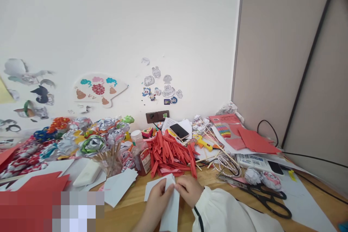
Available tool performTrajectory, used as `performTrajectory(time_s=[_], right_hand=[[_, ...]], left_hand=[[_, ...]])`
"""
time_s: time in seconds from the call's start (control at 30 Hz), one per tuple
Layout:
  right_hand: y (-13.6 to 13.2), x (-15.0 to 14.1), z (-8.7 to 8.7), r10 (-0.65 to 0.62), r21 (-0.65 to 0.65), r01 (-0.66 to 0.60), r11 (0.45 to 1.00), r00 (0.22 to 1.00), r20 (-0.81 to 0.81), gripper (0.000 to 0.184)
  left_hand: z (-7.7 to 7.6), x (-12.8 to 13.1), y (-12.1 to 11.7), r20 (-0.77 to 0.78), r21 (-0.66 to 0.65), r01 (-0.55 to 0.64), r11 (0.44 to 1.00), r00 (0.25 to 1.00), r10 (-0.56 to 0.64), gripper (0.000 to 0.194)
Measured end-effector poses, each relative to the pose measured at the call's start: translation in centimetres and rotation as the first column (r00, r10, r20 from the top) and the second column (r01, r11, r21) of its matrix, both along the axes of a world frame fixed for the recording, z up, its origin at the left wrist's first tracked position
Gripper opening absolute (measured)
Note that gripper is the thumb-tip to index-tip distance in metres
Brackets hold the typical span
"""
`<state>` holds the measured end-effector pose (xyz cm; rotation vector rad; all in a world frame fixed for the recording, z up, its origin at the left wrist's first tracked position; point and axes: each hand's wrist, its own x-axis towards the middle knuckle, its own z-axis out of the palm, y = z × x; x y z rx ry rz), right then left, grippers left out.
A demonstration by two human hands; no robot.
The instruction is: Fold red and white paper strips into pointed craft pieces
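Note:
Above the wooden table, a folded piece of white paper point(172, 212) stands between my two hands, its long side running toward me. My left hand point(160, 196) pinches its left edge near the top, thumb and fingers closed. On the other side my right hand point(189, 189), coming out of a white sleeve with a black stripe, pinches the upper right edge. More white paper point(148, 189) lies under and behind my left hand. Just beyond my fingers sits a heap of folded red paper strips point(172, 152).
Left of the heap stand a jar with a white lid point(141, 156) and a bundle of sticks point(110, 161). Large black-handled scissors point(268, 199) lie to the right. A phone point(179, 131) and a yellow glue gun point(203, 143) lie behind. Paper flowers point(94, 145) crowd the back left.

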<state>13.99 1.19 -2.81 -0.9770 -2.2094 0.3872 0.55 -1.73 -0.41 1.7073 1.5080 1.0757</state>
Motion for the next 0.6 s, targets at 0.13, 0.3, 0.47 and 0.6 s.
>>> performTrajectory(time_s=[0.13,0.3,0.47,0.6], right_hand=[[-0.25,-0.06,0.05,0.061,0.008,-0.062,0.998,0.998,0.014,0.025],[-0.44,-0.09,0.28,0.083,-0.020,-0.083,0.996,0.997,0.000,0.021],[-0.46,-0.11,0.47,0.077,-0.103,-0.087,0.991,0.992,-0.095,0.024],[-0.32,-0.16,0.33,0.071,-0.154,-0.098,0.983,0.983,-0.169,0.025]], left_hand=[[-0.04,-0.29,0.19,0.014,0.051,0.056,0.997,0.998,-0.056,0.024],[-0.33,-0.50,0.51,0.086,-0.002,0.074,0.997,0.994,-0.074,0.024],[0.04,-0.40,0.20,0.093,0.067,0.096,0.993,0.990,-0.102,0.024],[-0.02,-0.33,0.36,0.126,0.024,0.089,0.996,0.988,-0.092,0.029]])
